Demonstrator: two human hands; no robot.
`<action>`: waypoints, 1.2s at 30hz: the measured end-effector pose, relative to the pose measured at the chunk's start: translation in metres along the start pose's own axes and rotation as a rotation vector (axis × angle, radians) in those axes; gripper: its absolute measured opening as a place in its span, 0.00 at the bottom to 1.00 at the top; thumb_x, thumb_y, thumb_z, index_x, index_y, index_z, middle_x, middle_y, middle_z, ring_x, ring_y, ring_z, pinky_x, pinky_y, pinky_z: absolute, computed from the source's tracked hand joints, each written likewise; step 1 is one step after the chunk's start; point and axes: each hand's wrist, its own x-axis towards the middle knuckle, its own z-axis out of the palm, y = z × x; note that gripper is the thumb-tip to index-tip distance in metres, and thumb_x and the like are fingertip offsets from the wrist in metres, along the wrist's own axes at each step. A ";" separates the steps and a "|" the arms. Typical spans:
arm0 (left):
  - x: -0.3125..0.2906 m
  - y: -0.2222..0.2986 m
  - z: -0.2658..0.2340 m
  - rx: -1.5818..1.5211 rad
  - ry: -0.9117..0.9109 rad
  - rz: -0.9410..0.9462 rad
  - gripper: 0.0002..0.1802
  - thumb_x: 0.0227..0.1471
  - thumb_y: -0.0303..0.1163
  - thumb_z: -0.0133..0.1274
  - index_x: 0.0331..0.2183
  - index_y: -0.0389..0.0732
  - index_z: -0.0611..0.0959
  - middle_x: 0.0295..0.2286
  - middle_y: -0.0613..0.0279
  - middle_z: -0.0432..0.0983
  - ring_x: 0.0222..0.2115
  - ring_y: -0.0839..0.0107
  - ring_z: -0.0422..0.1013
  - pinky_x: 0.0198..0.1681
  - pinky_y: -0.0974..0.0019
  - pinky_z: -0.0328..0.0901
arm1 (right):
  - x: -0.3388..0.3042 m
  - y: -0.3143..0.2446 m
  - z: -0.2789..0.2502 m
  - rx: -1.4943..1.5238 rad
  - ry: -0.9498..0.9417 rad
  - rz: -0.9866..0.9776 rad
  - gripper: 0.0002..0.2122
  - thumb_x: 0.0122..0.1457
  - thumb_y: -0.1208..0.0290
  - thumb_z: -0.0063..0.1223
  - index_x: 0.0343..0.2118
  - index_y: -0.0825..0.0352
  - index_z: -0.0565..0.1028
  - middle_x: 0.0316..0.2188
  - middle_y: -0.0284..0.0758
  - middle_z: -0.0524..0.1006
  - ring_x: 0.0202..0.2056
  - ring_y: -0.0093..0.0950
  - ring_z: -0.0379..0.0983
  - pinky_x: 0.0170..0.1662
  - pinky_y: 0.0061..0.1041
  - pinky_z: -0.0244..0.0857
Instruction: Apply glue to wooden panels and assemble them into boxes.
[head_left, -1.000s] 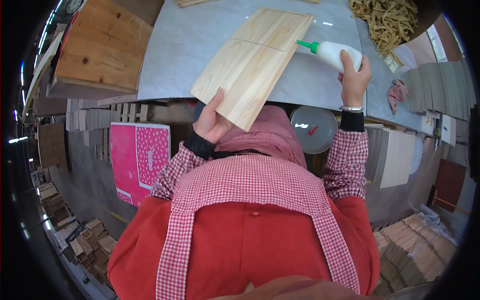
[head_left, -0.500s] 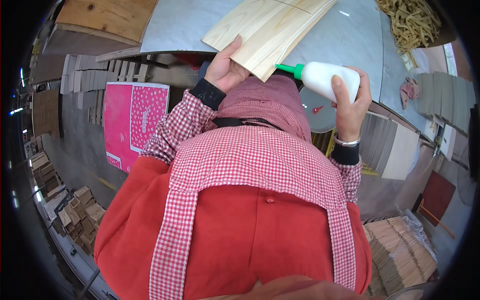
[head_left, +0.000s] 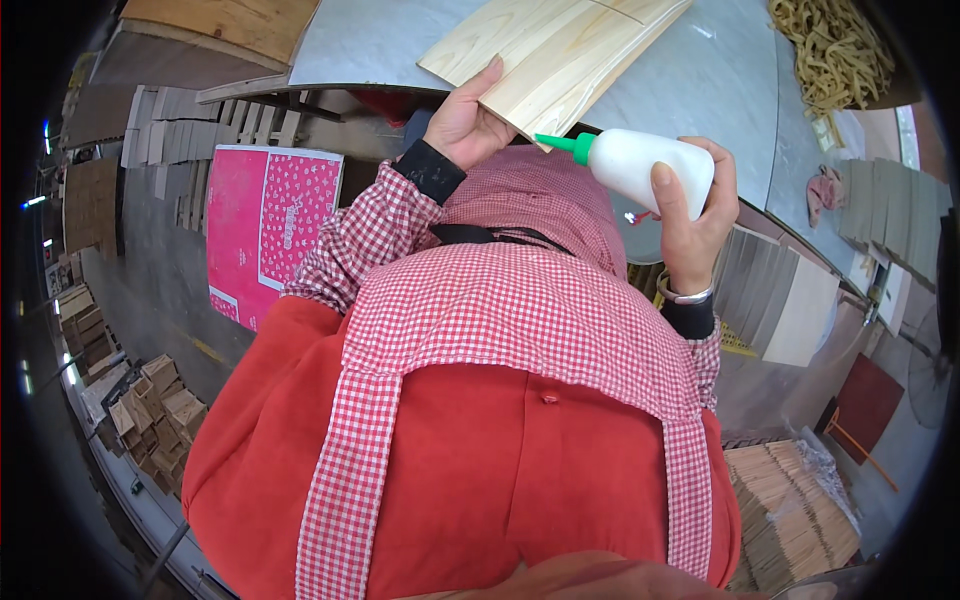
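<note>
My left hand (head_left: 468, 122) is closed on the near left edge of a pale wooden board (head_left: 575, 68), thumb on top and fingers beneath. The board lies slanted on the table, its near end sticking out over the front edge. In my right hand (head_left: 698, 222) is a white squeeze bottle (head_left: 640, 166), tipped to the left. Its green nozzle (head_left: 565, 145) touches or hovers just over the board's near corner; I cannot tell which. A wet whitish line, seemingly glue, runs along the board's right side.
The grey table (head_left: 715, 95) carries a pile of tan strips (head_left: 835, 55) at the far right. Grey boards (head_left: 885, 212) and a pink cloth (head_left: 825, 192) lie on the right. Behind my right wrist is a round basin (head_left: 643, 240). A pink patterned panel (head_left: 250, 225) stands left.
The nozzle has moved left and slightly nearer along the board's edge to its near corner. In the picture the board and my left hand sit slightly farther right.
</note>
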 end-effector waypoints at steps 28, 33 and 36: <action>-0.100 0.138 -0.130 0.270 0.423 0.151 0.33 0.57 0.48 0.48 0.57 0.39 0.63 0.55 0.52 0.63 0.55 0.58 0.62 0.58 0.54 0.57 | 0.060 0.017 0.000 0.565 0.463 0.129 0.17 0.60 0.59 0.47 0.44 0.68 0.64 0.28 0.36 0.71 0.18 0.21 0.63 0.17 0.18 0.54; -0.121 0.218 -0.164 1.844 0.715 0.089 0.28 0.56 0.54 0.47 0.39 0.37 0.82 0.37 0.46 0.78 0.42 0.56 0.73 0.45 0.57 0.67 | 0.068 0.020 -0.010 0.582 0.504 0.119 0.18 0.60 0.57 0.46 0.44 0.68 0.64 0.29 0.36 0.71 0.18 0.21 0.63 0.16 0.18 0.53; -0.059 0.217 0.038 2.561 0.834 0.252 0.18 0.49 0.43 0.51 0.23 0.37 0.81 0.25 0.46 0.76 0.30 0.49 0.73 0.32 0.50 0.68 | 0.075 0.023 -0.024 0.572 0.534 0.143 0.19 0.60 0.56 0.45 0.45 0.68 0.65 0.29 0.36 0.71 0.18 0.20 0.63 0.16 0.17 0.53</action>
